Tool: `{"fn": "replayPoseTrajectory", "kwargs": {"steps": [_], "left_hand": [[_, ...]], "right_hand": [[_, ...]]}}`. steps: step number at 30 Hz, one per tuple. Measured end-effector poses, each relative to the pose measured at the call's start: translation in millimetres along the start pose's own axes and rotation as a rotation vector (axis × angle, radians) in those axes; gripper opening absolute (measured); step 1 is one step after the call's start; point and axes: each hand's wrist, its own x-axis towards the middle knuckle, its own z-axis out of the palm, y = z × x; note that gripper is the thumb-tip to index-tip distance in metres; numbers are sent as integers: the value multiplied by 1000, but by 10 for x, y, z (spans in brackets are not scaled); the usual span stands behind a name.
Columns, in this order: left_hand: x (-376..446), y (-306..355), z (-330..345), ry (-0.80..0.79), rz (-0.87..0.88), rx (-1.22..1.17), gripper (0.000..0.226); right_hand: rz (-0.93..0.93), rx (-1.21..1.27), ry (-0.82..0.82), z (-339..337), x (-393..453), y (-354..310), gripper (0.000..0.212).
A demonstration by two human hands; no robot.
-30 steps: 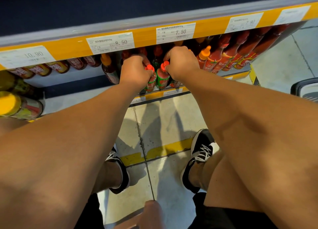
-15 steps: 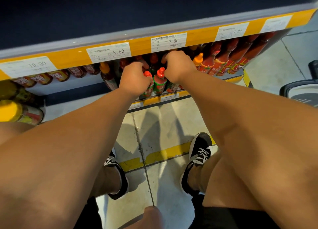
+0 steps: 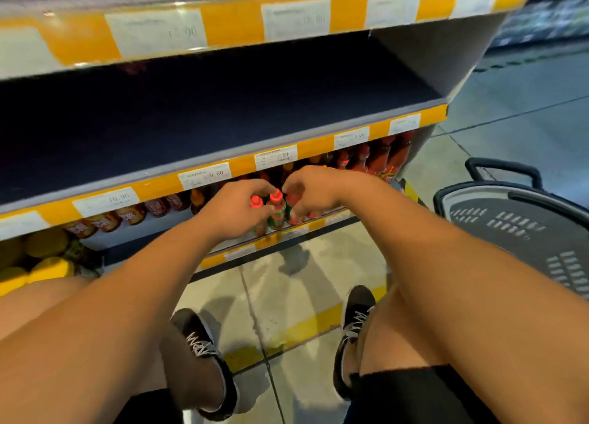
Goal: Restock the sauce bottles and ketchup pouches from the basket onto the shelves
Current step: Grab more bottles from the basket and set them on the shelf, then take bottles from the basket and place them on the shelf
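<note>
Two bottles (image 3: 271, 211) stand side by side at the front edge of the bottom shelf (image 3: 331, 221), near its middle. The left hand (image 3: 234, 211) is just left of them, the right hand (image 3: 310, 192) just right. More bottles (image 3: 379, 159) fill the shelf toward its right end, others (image 3: 127, 214) lie toward the left end, with jars (image 3: 44, 258) at the far left. The bare shelf (image 3: 223, 120) sits above. The basket (image 3: 522, 235) stands on the floor (image 3: 296, 299) right of the shelves.
</note>
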Motion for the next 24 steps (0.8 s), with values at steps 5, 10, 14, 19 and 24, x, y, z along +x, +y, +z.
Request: {"fn": "replayPoseTrajectory", "kwargs": {"steps": [5,10,14,19,24], "left_hand": [[-378,530,-324,54,75,-100,38],[-577,1364,-392,122,251,-122,36],[-636,2236,-143,89,456,-157,33],[-628,3069,456,-39,728,-74,35],[-647,3595,1202,-230,767,-37,38]], "right_hand": [[-50,175,281,-181,-932,76,56],[-51,393,685,110,-2189,401,38],[65,536,1011,427,-3111,747,38],[252,596,1372,879,-4010,1113,36],[595,590,1379,1375,-4406,1760,34]]}}
